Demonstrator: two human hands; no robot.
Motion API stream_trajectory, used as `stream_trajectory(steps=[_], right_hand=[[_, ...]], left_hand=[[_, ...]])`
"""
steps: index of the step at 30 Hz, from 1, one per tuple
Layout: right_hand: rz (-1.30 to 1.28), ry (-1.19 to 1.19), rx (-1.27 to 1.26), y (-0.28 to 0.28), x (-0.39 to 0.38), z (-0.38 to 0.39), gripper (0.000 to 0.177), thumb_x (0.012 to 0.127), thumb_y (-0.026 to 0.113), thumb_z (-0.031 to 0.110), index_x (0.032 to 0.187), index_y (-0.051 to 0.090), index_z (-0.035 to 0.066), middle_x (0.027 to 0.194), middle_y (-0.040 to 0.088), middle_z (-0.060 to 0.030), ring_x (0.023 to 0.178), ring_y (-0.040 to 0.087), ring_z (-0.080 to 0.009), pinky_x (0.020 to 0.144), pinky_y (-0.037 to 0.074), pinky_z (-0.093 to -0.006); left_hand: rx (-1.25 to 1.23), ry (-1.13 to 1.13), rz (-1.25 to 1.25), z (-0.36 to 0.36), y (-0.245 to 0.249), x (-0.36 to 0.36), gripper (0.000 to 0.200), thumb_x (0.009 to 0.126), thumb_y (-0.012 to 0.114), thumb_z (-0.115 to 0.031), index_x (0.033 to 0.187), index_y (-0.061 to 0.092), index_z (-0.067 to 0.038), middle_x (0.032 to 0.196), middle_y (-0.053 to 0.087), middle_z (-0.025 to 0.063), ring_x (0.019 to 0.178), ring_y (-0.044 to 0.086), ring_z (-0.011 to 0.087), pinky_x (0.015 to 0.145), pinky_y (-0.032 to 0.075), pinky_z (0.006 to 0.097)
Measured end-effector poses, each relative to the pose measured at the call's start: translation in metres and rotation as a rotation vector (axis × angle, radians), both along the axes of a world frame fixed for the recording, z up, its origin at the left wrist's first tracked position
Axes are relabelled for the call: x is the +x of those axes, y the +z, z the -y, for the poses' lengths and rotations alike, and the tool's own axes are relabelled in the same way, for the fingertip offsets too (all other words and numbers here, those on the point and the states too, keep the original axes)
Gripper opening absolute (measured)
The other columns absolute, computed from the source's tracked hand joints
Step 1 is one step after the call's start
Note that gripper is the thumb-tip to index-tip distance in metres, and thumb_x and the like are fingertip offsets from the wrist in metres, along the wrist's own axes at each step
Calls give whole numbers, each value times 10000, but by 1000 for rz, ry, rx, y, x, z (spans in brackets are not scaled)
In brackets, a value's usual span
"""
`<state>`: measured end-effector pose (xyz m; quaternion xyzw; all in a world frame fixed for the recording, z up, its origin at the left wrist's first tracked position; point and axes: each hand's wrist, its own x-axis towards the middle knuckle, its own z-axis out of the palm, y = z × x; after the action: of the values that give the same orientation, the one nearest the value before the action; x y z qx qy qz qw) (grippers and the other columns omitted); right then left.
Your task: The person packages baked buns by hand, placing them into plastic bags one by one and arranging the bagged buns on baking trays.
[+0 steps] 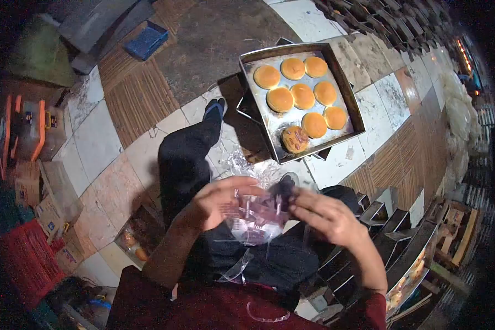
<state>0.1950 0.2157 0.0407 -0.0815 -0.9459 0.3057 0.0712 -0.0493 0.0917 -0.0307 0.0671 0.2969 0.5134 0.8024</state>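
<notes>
Closest to me, I see the two hands working together in front of the lap. The left hand (220, 201) has its fingers curled and grips one edge of a clear plastic bag (256, 220) with pale print on it. The right hand (327, 217) grips the opposite edge with thumb and fingers, so the bag sits between both hands, above the dark trousers. I cannot tell if something is inside the bag. A little further, one leg (184, 159) stretches out over the tiled floor (93, 137). Just beyond the hands, a square metal tray (269, 118) stands on a low frame. It carries a group of round golden buns (302, 96), lying close together and uncovered. One wrapped bun (295, 138) lies at the near corner of the tray, just beside them. On the right side, empty metal trays (401, 242) are stacked. Far away at the upper left, a blue container (147, 39) lies on the floor.
</notes>
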Motion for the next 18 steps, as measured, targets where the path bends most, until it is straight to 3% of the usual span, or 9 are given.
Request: stream_trajectory(steps=[5, 7, 8, 11, 13, 15, 16, 17, 18], right_hand=[[-76, -88, -104, -3, 1, -49, 353, 652, 589, 13, 1002, 608, -25, 1108, 577, -154, 1089, 543, -317, 881, 482, -378], [-135, -210, -126, -15, 5, -71, 352, 646, 584, -59, 994, 614, -12, 1049, 615, -128, 1084, 554, -294, 880, 478, -353], [-197, -323, -39, -25, -2, -83, 343, 660, 577, -73, 993, 616, -5, 1039, 621, -129, 1059, 568, -286, 869, 477, -346], [-276, -761, -32, -87, -14, -123, 175, 841, 506, -11, 976, 615, -31, 1018, 627, -148, 963, 607, -268, 848, 459, -327], [-401, -1145, -385, -156, -15, -164, 229, 832, 546, 52, 1041, 592, -32, 1028, 622, -172, 931, 610, -273, 791, 464, -322], [121, -1357, -199, -247, 28, -201, 365, 856, 562, 225, 1081, 555, -62, 1032, 615, -172, 930, 604, -241, 788, 458, -327], [115, -1357, -201, -327, 76, -220, 365, 856, 562, 225, 1081, 555, -62, 1032, 615, -172, 930, 604, -241, 788, 458, -327], [-58, -1576, -736, -406, 101, -232, 488, 829, 593, 331, 1083, 547, -82, 972, 626, -163, 890, 600, -226, 779, 462, -335], [-211, -1633, -1087, -391, 79, -225, 470, 818, 610, 334, 1031, 573, -84, 886, 636, -164, 831, 607, -241, 746, 473, -339]], left_hand=[[-69, -311, -541, -50, 17, -16, 204, 818, 608, -119, 942, 630, 41, 852, 638, 99, 748, 625, 156, 652, 512, 261], [341, -272, -1344, -61, 12, -13, 135, 809, 624, -97, 865, 642, 24, 697, 595, 59, 600, 576, 118, 510, 462, 267], [474, -46, -1435, -69, -4, -6, 97, 800, 639, -88, 796, 633, 9, 555, 493, 37, 484, 501, 104, 426, 392, 277], [173, 218, -1357, -102, -25, 10, 71, 803, 626, -58, 762, 617, 0, 530, 478, 46, 457, 483, 120, 420, 378, 280], [129, 307, -1258, -103, -58, 7, 173, 863, 568, -107, 754, 605, 22, 551, 533, 65, 470, 503, 120, 455, 399, 275], [-170, 369, -833, -115, -42, 2, 316, 929, 467, -182, 747, 593, 44, 607, 583, 88, 494, 536, 126, 490, 421, 269], [-85, 317, -832, -116, -39, -3, 397, 959, 388, -235, 769, 585, 53, 664, 606, 98, 527, 569, 139, 511, 437, 262], [-83, 319, -836, -119, -35, -4, 397, 959, 388, -235, 769, 585, 53, 664, 606, 98, 527, 569, 139, 511, 437, 262], [-67, 332, -807, -123, -31, -2, 383, 958, 390, -235, 793, 586, 49, 681, 610, 96, 541, 574, 144, 520, 440, 260]])
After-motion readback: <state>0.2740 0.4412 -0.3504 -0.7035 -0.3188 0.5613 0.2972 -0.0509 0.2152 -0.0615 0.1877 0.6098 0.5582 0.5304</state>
